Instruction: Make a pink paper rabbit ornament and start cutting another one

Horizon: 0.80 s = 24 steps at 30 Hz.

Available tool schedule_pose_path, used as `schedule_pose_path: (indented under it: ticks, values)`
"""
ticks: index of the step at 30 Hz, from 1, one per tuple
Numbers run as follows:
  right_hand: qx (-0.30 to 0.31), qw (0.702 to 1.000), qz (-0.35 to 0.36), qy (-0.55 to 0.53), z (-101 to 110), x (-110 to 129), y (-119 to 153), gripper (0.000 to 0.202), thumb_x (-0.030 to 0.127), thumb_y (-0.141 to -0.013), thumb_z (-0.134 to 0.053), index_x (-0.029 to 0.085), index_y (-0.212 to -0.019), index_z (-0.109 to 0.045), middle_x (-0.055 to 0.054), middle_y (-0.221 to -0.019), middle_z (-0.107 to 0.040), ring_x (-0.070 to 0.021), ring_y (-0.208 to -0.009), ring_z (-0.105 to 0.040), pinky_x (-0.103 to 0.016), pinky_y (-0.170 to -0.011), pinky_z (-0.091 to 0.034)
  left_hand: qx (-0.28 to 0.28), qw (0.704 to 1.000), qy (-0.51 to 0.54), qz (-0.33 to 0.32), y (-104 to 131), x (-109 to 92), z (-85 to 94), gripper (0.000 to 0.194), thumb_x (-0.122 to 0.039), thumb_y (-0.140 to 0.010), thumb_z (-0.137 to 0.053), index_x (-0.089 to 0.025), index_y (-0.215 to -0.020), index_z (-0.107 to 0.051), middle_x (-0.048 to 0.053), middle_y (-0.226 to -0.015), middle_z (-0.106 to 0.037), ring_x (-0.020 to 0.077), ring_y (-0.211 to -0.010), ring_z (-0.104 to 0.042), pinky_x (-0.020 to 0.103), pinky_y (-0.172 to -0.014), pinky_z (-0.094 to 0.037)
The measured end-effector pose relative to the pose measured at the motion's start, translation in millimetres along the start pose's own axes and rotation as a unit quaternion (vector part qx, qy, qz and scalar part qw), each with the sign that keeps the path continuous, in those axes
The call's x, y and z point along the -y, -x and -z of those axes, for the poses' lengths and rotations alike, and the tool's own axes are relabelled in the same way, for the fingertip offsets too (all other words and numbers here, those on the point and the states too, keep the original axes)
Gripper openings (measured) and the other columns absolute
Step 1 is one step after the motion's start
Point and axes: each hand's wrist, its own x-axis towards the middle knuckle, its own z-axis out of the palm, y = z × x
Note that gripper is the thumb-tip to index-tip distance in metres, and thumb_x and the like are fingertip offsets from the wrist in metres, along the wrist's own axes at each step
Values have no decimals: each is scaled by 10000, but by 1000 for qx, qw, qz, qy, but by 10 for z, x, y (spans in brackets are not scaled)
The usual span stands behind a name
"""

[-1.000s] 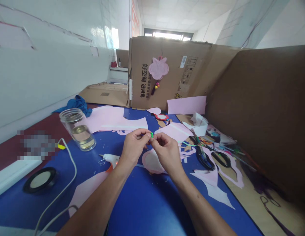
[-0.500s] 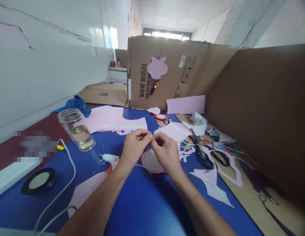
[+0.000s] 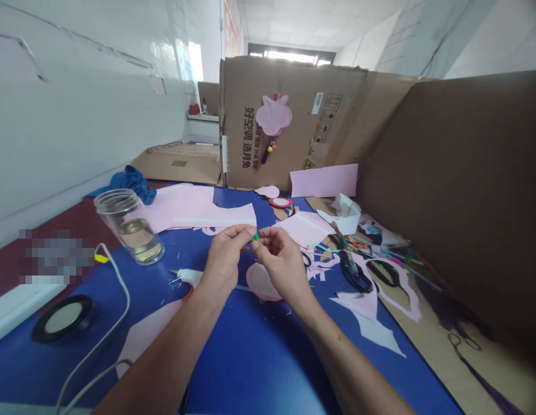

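Between my fingertips, over the middle of the blue table (image 3: 250,357), is a small green piece (image 3: 255,236). My left hand (image 3: 227,253) pinches it from the left. The fingers of my right hand (image 3: 279,256) are curled close together at its right side, touching it or nearly so. Partly behind my right hand lies a round pink piece with a paler centre (image 3: 263,281). A white glue gun (image 3: 189,278) rests beside my left wrist, its orange part half hidden by the forearm.
At the left stand a glass jar with yellowish liquid (image 3: 140,239) and a black tape roll (image 3: 64,318); a white cable (image 3: 128,288) curves nearby. Pink sheets (image 3: 185,207) lie behind. Black-handled scissors (image 3: 354,274) and scraps are at the right. Cardboard (image 3: 302,127) walls the back.
The green piece now shows between my fingertips, where it was hidden before. My hands have shifted slightly left and up, and the whole view has moved a little.
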Motion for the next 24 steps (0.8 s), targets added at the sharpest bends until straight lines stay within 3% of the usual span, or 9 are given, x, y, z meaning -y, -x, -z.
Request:
schedule_pose_path:
  ticks: [10, 16, 24]
  values:
    - [-13, 998, -16, -52, 15, 19, -8, 234, 411, -846, -811, 207, -914, -721, 6, -764, -701, -154, -642, -630, -294, -622, -540, 43, 996, 56, 49, 51, 34, -41, 276, -341, -577, -918, -159, -735, -783, 34, -747, -710, 161, -703, -624, 290, -637, -485]
    - [-12, 992, -65, -103, 27, 6, -38, 311, 469, -770, -861, 204, -857, -722, 27, -693, -678, -144, -592, -622, -284, -597, -526, 33, 998, 37, 47, 41, 64, -26, 278, -354, -573, -915, -173, -753, -803, 47, -818, -738, 174, -780, -635, 287, -671, -465]
    - [-21, 997, -42, -53, 43, 41, -36, 273, 454, -794, -825, 202, -837, -730, 23, -682, -664, -141, -582, -585, -277, -569, -478, 22, 999, -6, 22, 9, 70, -21, 229, -335, -582, -892, -185, -742, -826, 47, -824, -767, 153, -765, -614, 265, -663, -425]
